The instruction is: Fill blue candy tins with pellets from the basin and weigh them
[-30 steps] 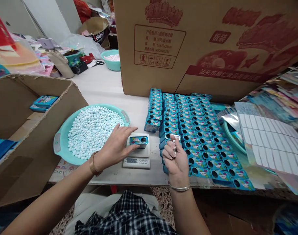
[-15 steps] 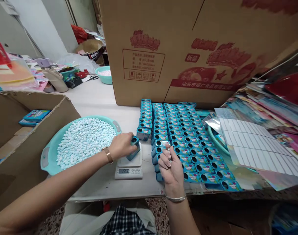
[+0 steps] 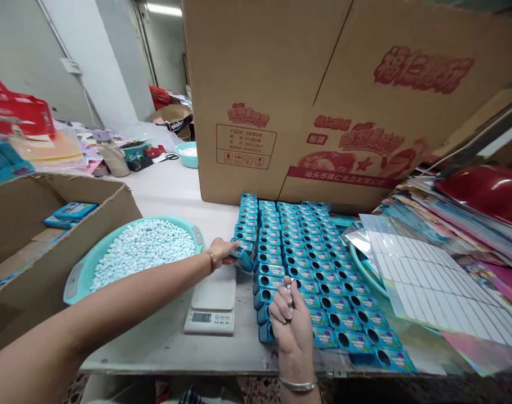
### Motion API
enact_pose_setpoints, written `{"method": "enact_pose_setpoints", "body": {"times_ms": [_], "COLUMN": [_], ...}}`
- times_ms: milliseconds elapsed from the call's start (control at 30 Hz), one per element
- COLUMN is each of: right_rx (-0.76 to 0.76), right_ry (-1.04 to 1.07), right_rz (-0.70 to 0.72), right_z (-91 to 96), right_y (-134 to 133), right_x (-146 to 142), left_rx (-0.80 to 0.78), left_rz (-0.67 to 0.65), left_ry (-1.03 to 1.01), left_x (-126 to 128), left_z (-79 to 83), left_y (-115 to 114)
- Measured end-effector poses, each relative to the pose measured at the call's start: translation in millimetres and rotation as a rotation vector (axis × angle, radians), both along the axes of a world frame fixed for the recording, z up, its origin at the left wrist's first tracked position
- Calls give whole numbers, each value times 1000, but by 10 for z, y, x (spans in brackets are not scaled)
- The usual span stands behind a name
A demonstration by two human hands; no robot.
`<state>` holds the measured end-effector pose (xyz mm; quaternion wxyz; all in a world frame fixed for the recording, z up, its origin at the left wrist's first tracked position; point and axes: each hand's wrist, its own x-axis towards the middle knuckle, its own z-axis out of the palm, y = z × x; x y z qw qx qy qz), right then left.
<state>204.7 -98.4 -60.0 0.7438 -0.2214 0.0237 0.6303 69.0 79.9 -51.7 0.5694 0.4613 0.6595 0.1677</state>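
My left hand (image 3: pixel 222 252) grips a small blue candy tin (image 3: pixel 241 260) at the near end of the leftmost row of tins. Below it sits a white digital scale (image 3: pixel 213 294) with a bare platform and a lit display. My right hand (image 3: pixel 291 320) is curled palm up over the near left part of the tin rows, with a few pale candies (image 3: pixel 293 282) between thumb and fingers. Rows of blue tins (image 3: pixel 314 269) with dark round holes in their tops stand around it. A turquoise basin (image 3: pixel 81 266) of pale blue candies lies left of the scale.
A large cardboard carton (image 3: pixel 256 67) walls off the back. An open cardboard box (image 3: pixel 125 207) with blue packs stands at left. On the right, printed sheets (image 3: pixel 432 269) overhang another turquoise basin (image 3: pixel 367 272). Scissors (image 3: pixel 169 157) lie at the back left.
My left hand has carried the tin off the scale, away from me and right, to the leftmost row. My right hand stays curled around candies. The camera view has tilted up.
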Motion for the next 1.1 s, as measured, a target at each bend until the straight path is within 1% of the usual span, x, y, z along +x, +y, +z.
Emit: {"method": "enact_pose_setpoints", "body": {"times_ms": [100, 167, 233, 333, 400, 433, 467, 500, 533, 633, 700, 767, 833, 900, 933, 1000, 1033, 1067, 1100], "right_rx": [-1, -4, -9, -25, -36, -44, -52, -60, -66, -74, -72, -52, -5, 39, 53, 105, 155, 224, 291], "right_ry": [-32, -72, -105, -100, -61, -34, -5, 22, 45, 69, 43, -19, -134, -335, -490, -904, -1133, -1347, -1509], "right_rz": [47, 89, 127, 179, 217, 238, 251, 257, 259, 268, 313, 375, 425, 391, 347, 282, 286, 324, 372], "right_z": [-33, -59, -95, -177, -251, -290, -328, -363, -391, -415, -360, -249, -112, 9, 50, 81, 73, 53, 25], "right_y": [19, 22, 17, 21, 52, 73, 93, 110, 123, 168, 246, 387, 586, 827, 953, 1188, 1287, 1368, 1434], "right_x": [-88, -184, -296, -466, -568, -614, -658, -699, -740, -864, -978, -1152, -1397, -1684, -1826, -2072, -2165, -2233, -2277], "left_rx": [-37, -37, -16, 67, 122, 164, 193, 198, 207, 241, 224, 204, 213, 231, 234, 247, 273, 310, 358], "left_rz": [80, 140, 187, 200, 175, 148, 124, 143, 196, 501, 686, 809, 898, 974, 997, 1005, 1004, 1013, 1045], "left_ry": [-60, -105, -161, -269, -349, -443, -489, -481, -460, -372, -344, -338, -327, -320, -332, -386, -414, -437, -446], "left_x": [120, 142, 99, -121, -392, -561, -746, -939, -1135, -1696, -2036, -2333, -2565, -2722, -2776, -2852, -2884, -2918, -2958], "left_z": [-69, -93, -66, 51, 105, 103, 77, 28, -44, -334, -528, -674, -750, -757, -742, -693, -672, -660, -661], "left_y": [-87, -163, -291, -632, -924, -1074, -1223, -1370, -1518, -1949, -2211, -2436, -2608, -2709, -2732, -2724, -2698, -2664, -2626]}}
